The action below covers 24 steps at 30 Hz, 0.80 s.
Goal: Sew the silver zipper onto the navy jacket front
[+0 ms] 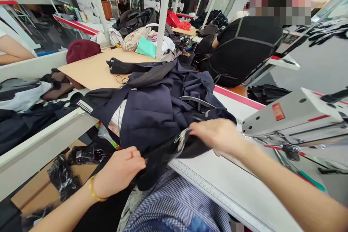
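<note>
A heap of dark navy garments [157, 105] with zips lies on the white sewing table [233, 185] in front of me. My left hand [119, 170], with a gold bracelet at the wrist, is closed on a black piece of fabric [160, 156] at the table's near edge. My right hand [214, 136] pinches the same black piece further right, near a shiny metal part. The fabric stretches between both hands. A grey sewing machine head [293, 116] stands just right of my right hand.
A tan board [95, 70] lies behind the heap, with bags and clothes beyond it. A person in black [241, 50] sits at the back right. A white rail [40, 145] runs on the left, with dark clothes behind it. Cardboard and black wrappers lie on the floor.
</note>
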Tool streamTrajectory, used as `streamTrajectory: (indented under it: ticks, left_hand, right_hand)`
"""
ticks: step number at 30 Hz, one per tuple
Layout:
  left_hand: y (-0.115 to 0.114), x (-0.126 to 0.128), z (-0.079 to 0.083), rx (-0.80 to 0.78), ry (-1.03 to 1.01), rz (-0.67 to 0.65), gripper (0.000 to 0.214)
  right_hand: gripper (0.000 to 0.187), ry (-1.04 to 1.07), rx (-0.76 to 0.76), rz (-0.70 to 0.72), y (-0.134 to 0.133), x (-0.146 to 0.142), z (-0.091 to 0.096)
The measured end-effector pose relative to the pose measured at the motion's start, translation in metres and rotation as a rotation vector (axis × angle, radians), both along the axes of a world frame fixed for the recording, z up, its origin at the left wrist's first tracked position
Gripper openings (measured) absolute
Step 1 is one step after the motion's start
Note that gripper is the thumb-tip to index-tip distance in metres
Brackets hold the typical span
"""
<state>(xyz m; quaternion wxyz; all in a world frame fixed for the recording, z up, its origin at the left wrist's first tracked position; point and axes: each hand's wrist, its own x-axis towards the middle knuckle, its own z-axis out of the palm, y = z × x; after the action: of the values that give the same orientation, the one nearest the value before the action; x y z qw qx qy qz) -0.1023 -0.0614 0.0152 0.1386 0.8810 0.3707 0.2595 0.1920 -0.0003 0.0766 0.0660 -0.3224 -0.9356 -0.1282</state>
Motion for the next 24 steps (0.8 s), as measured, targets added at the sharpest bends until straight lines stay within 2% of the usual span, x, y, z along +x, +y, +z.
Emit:
streamTrajectory:
  ticks: [1, 2, 4, 6, 9, 11, 14, 17, 18, 20, 24]
  left_hand:
    - [-0.001, -0.004, -0.005, -0.049, -0.033, 0.058, 0.025]
    - [-0.001, -0.006, -0.009, -0.096, -0.067, 0.11, 0.024]
    - [0.0, 0.001, -0.017, -0.16, -0.124, 0.15, 0.021]
    - [0.001, 0.021, -0.022, -0.189, -0.149, 0.108, 0.023]
    - [0.003, 0.063, -0.023, -0.18, -0.169, 0.07, 0.05]
    - [0.004, 0.086, -0.022, -0.17, -0.192, 0.109, 0.058]
    - [0.006, 0.104, -0.024, -0.165, -0.234, 0.217, 0.034]
    - [0.008, 0.107, -0.028, -0.211, -0.3, 0.268, 0.022]
    - [0.008, 0.106, -0.029, -0.235, -0.312, 0.283, 0.021]
    - [0.007, 0.104, -0.029, -0.234, -0.312, 0.305, 0.021]
    - [0.002, 0.104, -0.029, -0.014, -0.278, 0.223, 0.02]
  right_hand:
    - [0.045, 0.032, 0.076, -0.1, 0.0, 0.01, 0.001]
    - [0.044, 0.032, 0.108, -0.125, -0.002, 0.017, 0.0]
    - [0.038, 0.026, 0.126, -0.07, -0.007, 0.02, -0.003]
    - [0.034, 0.022, 0.116, -0.007, -0.013, 0.01, -0.009]
    - [0.035, 0.024, 0.089, -0.021, -0.017, -0.007, -0.016]
    - [0.033, 0.039, 0.08, -0.043, -0.019, -0.012, -0.018]
    - [0.021, 0.104, 0.127, -0.102, -0.031, -0.013, -0.019]
    - [0.023, 0.277, 0.188, -0.175, -0.052, -0.019, -0.032]
    - [0.02, 0.348, 0.169, -0.207, -0.06, -0.022, -0.039]
    - [0.014, 0.483, 0.037, -0.298, -0.073, -0.032, -0.054]
    - [0.017, 0.801, -0.278, -0.531, -0.087, -0.049, -0.077]
